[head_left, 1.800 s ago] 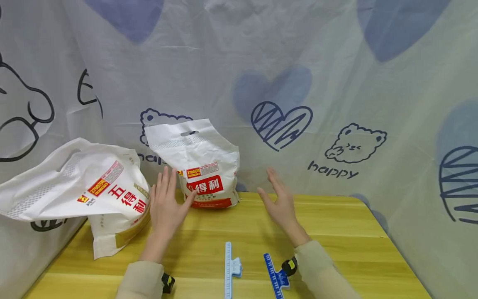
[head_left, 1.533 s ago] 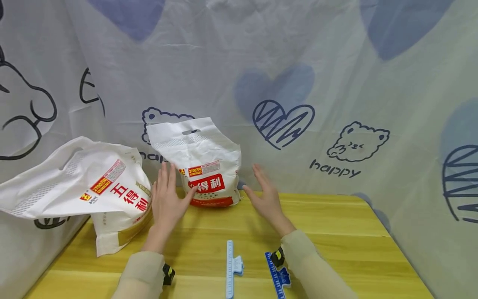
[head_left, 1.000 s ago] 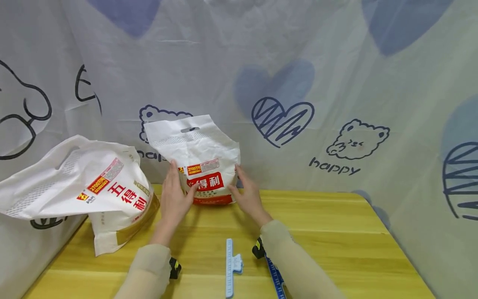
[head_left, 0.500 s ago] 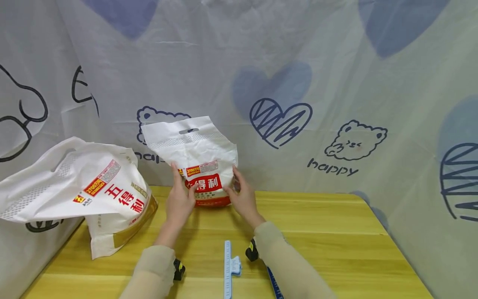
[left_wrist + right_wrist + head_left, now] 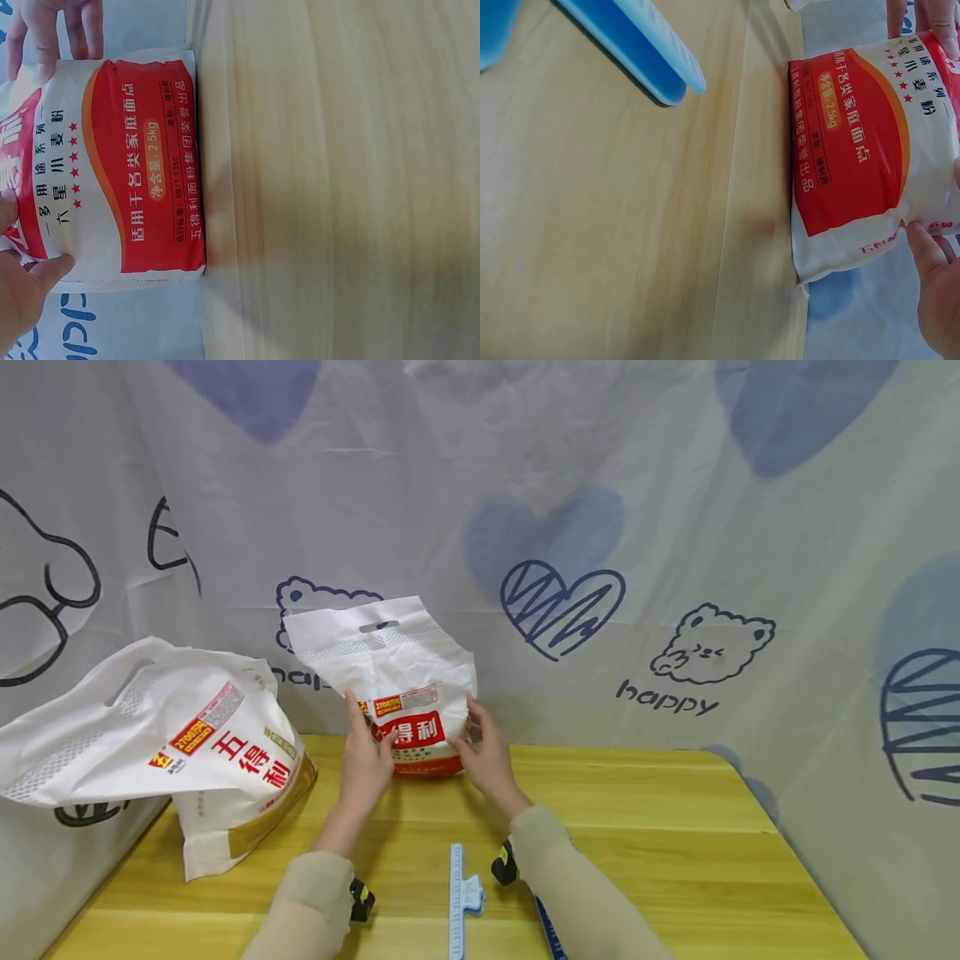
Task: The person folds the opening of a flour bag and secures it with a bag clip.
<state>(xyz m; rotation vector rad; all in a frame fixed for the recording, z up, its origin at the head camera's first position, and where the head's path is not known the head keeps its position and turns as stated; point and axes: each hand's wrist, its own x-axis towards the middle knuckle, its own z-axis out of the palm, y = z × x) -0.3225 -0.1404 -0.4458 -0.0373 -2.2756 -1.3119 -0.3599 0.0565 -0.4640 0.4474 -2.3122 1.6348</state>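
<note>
A white flour bag (image 5: 420, 664) with a red label stands upright at the table's back edge, its handle top leaning left. My left hand (image 5: 364, 768) grips its left side, thumb on the front. Opposite, my right hand (image 5: 487, 762) holds the right side, also with the thumb in front. In the left wrist view the bag's red lower panel (image 5: 154, 172) shows close by, its base on the table. The right wrist view shows my right thumb and fingers (image 5: 928, 255) on the bag's side. Fingers behind the bag are partly hidden.
A second white flour bag (image 5: 247, 727) with a gold base slumps at the left. On the wooden table (image 5: 675, 860), nearer me, lie a light blue sealing clip (image 5: 457, 893) and a dark blue one (image 5: 550, 928), mostly under my right sleeve. A printed curtain (image 5: 555, 443) hangs behind.
Both hands have closed in from the sides, the right moving left and the left slightly right, and have taken hold of the upright flour bag. The bag itself stays in place.
</note>
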